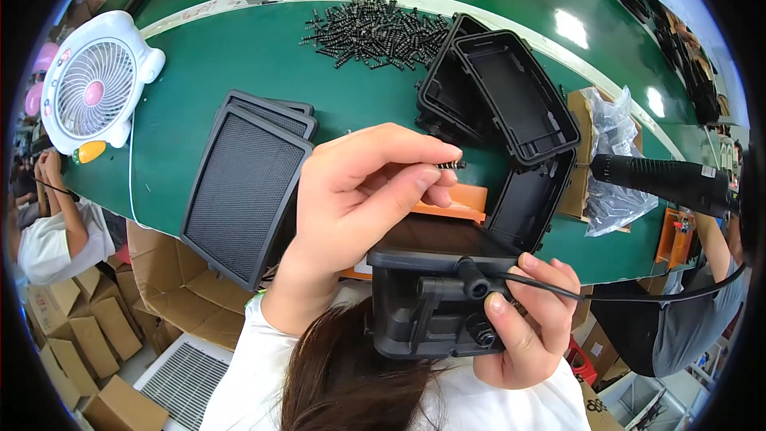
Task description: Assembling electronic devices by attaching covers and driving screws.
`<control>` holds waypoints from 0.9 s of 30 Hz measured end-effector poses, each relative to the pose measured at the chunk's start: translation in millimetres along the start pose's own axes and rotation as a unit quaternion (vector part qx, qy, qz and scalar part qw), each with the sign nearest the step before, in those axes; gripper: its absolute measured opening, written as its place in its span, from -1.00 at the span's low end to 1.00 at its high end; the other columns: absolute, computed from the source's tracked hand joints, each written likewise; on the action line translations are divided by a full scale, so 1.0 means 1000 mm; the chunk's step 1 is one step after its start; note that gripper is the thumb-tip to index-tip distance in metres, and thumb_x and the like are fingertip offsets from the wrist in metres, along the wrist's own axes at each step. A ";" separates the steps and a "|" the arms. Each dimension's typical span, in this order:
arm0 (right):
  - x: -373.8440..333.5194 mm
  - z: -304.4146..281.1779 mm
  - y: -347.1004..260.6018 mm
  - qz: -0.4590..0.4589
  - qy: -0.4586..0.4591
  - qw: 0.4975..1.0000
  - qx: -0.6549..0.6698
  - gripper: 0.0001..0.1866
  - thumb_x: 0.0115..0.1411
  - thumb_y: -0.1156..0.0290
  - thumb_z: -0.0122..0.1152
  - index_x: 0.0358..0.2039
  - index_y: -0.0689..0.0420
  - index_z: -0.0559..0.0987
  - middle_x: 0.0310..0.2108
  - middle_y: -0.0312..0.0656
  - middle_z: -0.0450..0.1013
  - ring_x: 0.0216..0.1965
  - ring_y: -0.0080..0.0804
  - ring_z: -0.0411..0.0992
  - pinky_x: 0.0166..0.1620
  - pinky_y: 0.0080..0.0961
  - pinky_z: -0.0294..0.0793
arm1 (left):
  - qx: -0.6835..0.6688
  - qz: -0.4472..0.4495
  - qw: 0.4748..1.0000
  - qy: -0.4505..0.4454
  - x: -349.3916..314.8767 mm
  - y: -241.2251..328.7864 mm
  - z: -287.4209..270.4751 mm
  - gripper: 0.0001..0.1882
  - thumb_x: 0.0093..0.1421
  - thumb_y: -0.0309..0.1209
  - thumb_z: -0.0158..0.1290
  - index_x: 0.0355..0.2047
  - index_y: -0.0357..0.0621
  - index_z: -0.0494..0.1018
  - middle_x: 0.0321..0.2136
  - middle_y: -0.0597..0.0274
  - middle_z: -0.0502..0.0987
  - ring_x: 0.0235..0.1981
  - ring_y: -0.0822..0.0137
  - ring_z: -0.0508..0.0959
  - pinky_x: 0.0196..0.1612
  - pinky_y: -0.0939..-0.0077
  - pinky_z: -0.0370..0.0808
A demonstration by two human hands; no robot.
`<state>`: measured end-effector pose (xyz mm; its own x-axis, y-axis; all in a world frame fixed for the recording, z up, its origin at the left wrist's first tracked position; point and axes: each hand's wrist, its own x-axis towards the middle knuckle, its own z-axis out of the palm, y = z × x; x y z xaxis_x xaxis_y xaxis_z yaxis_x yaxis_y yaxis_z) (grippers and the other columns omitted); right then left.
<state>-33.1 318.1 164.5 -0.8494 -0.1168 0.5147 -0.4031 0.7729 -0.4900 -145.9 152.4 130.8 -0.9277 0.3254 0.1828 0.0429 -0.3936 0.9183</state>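
Note:
My left hand (363, 191) pinches a small dark ribbed piece, like a short screw or pin (452, 165), between thumb and fingertips. It hovers above a black plastic box (439, 303). The box is gripped at its right side by my right hand (535, 323), fingers wrapped around the edge. On the box's near face are a round knob-like post (472, 278) and other moulded fittings. A black cable (638, 298) runs from the right toward the box, passing under my right fingers. An orange fixture (459, 201) shows behind the box, partly hidden by it and my left hand.
A heap of similar small dark pieces (375, 32) lies at the back. Open black plastic housings (515, 96) are stacked right of centre; black mesh panels (247, 183) lie left. A black power screwdriver (662, 181) juts in from the right. A white fan (100, 84) stands far left.

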 end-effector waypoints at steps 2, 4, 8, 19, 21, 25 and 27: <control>0.000 0.002 -0.001 0.009 0.016 1.000 -0.002 -0.70 -0.20 0.49 0.21 -0.35 -0.02 0.62 -0.33 -0.29 0.46 -0.17 -0.24 0.42 -0.03 -0.28 0.19 | 0.162 0.095 0.982 0.021 -0.002 0.006 -0.001 -0.79 0.05 -0.73 -0.10 -0.29 -0.39 0.44 -0.48 0.06 0.47 -0.52 0.33 0.50 -0.41 0.56 0.46; -0.002 0.002 0.001 0.022 0.008 1.000 -0.009 -0.71 -0.18 0.49 0.20 -0.35 -0.01 0.62 -0.31 -0.26 0.47 -0.17 -0.24 0.41 -0.03 -0.28 0.20 | 0.287 0.227 0.929 -0.051 -0.008 0.019 0.000 -0.84 0.00 -0.70 -0.02 -0.38 -0.35 0.47 -0.55 0.05 0.46 -0.59 0.31 0.49 -0.58 0.54 0.43; -0.001 0.003 0.002 0.008 0.014 1.000 0.011 -0.67 -0.18 0.52 0.15 -0.32 0.02 0.62 -0.27 -0.23 0.46 -0.14 -0.23 0.39 -0.01 -0.30 0.19 | 0.470 0.348 0.795 -0.160 -0.016 0.048 0.020 -0.75 -0.27 -0.56 0.11 -0.49 -0.41 0.48 -0.54 0.07 0.47 -0.61 0.25 0.49 -0.58 0.55 0.47; -0.004 0.002 0.004 -0.014 -0.007 0.999 0.038 -0.46 -0.31 0.63 0.08 -0.18 0.15 0.56 -0.17 -0.13 0.41 -0.06 -0.17 0.31 -0.02 -0.27 0.19 | 0.715 0.240 0.627 -0.196 -0.025 0.082 0.054 -0.62 -0.47 -0.52 -0.02 -0.50 -0.45 0.44 -0.50 0.07 0.42 -0.54 0.24 0.44 -0.57 0.52 0.43; -0.004 0.003 0.005 -0.020 -0.012 0.999 0.033 -0.43 -0.35 0.64 0.07 -0.16 0.15 0.55 -0.14 -0.12 0.39 -0.06 -0.15 0.31 -0.03 -0.26 0.19 | 0.732 0.251 0.596 -0.215 -0.025 0.082 0.056 -0.63 -0.46 -0.53 -0.01 -0.50 -0.44 0.45 -0.48 0.08 0.43 -0.53 0.24 0.44 -0.56 0.53 0.43; -0.003 0.003 0.008 -0.034 -0.011 0.998 0.052 -0.39 -0.38 0.64 0.09 -0.15 0.15 0.53 -0.12 -0.13 0.37 -0.07 -0.15 0.30 -0.02 -0.26 0.18 | 0.735 0.265 0.592 -0.200 -0.031 0.088 0.061 -0.66 -0.42 -0.54 0.01 -0.49 -0.41 0.45 -0.48 0.12 0.42 -0.51 0.27 0.44 -0.55 0.53 0.42; -0.004 0.004 0.009 -0.034 -0.005 0.998 0.051 -0.39 -0.38 0.64 0.09 -0.15 0.15 0.53 -0.12 -0.14 0.37 -0.07 -0.16 0.31 -0.01 -0.26 0.17 | 0.725 0.269 0.598 -0.210 -0.031 0.090 0.063 -0.67 -0.39 -0.54 0.02 -0.48 -0.39 0.45 -0.48 0.13 0.43 -0.51 0.28 0.44 -0.54 0.53 0.43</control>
<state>-35.0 323.1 155.4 -0.8221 -0.1726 0.5426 -0.4918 0.6956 -0.5238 -89.9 160.6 229.9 -0.4726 0.7940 0.3823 0.8526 0.5218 -0.0296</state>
